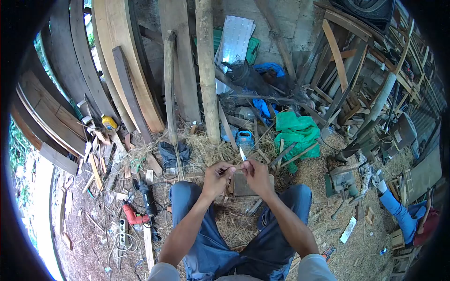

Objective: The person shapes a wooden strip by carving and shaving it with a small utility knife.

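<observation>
Both hands meet above my knees, in front of a small wooden block (253, 187). In my right hand (257, 174) is a knife (242, 154), its pale blade pointing up and away from me. My left hand (218, 178) is closed, thumb and fingers pinched on a small thin piece that runs toward the right hand. Fingers hide most of that piece, and I cannot make out what it is.
A red drill (135, 216) and an angle grinder (146, 196) lie left of my legs, near a power strip (123, 233). Planks (136, 70) lean at the back. A green sheet (297, 133) lies ahead right. Another person's leg (398, 210) is at the far right.
</observation>
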`<state>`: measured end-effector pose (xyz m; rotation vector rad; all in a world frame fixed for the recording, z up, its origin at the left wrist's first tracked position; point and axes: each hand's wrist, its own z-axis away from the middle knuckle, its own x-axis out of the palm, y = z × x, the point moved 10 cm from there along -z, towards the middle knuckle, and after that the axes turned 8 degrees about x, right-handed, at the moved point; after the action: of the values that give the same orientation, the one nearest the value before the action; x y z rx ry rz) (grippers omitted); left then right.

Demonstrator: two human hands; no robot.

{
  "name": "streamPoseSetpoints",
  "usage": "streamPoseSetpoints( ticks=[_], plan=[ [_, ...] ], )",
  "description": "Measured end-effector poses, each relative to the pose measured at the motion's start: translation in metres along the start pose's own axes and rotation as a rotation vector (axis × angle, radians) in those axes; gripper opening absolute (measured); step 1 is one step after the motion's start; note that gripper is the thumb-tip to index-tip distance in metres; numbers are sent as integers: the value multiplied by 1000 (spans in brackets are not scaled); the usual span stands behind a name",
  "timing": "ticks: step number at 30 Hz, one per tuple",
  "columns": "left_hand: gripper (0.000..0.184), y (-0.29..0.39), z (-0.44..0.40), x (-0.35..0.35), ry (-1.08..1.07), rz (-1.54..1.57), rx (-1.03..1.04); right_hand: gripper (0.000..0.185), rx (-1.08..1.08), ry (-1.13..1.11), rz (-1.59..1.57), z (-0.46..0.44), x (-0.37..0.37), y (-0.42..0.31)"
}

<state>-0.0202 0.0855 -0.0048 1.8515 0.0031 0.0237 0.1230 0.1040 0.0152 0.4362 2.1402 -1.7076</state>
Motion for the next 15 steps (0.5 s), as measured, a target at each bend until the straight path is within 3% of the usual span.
streamPoseSetpoints(
  ticks=[3,4,5,8,11,13,15],
  plan=[
    [7,-7,3,-6,4,94,-53,3,138,56,-133,-10,-17,4],
    [7,-2,2,-6,14,43,-10,3,-101,72,-87,-4,-10,-8],
    [7,3,-1,-4,22,-6,36,3,-103,75,-80,0,-6,-1],
    [8,0,0,-12,42,-34,25,6,-14,-46,71,0,16,10],
    [9,-13,2,-7,19,77,-69,8,112,14,-172,-6,-4,9],
    [9,-8,-1,-5,17,62,-54,12,-92,-49,57,12,14,-14],
    [9,-7,0,-10,20,25,-49,11,-60,-55,2,6,15,-8]
  ],
)
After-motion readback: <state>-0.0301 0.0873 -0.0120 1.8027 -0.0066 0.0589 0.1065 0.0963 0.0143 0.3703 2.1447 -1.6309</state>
